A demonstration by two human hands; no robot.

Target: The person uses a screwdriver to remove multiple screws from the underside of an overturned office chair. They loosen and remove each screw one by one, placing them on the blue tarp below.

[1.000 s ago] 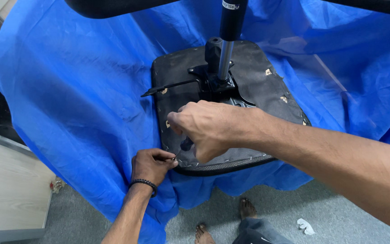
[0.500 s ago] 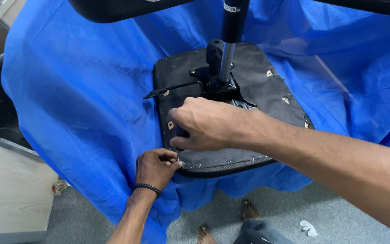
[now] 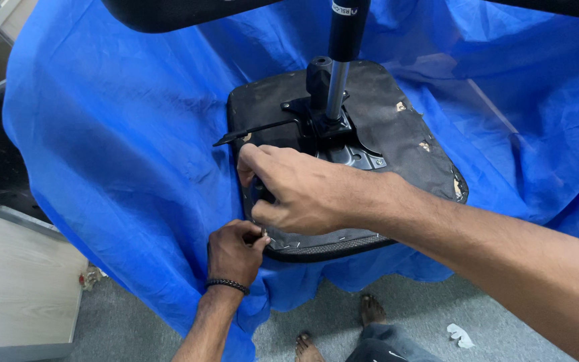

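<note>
Head: hands (image 3: 236, 251) at seat edge (image 3: 316, 249).

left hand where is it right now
In the head view the left hand is low and left of centre, pinching at the upturned chair seat's stapled front corner, just beneath the right hand.

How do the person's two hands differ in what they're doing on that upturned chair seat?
The left hand is pinched at the seat's front-left edge, by the staples; the right hand lies higher, gripping a dark tool on the black seat underside. The left hand's wrist wears a dark beaded bracelet; the right hand's wrist is bare. Both hands work at the same corner, above the blue cloth.
</note>
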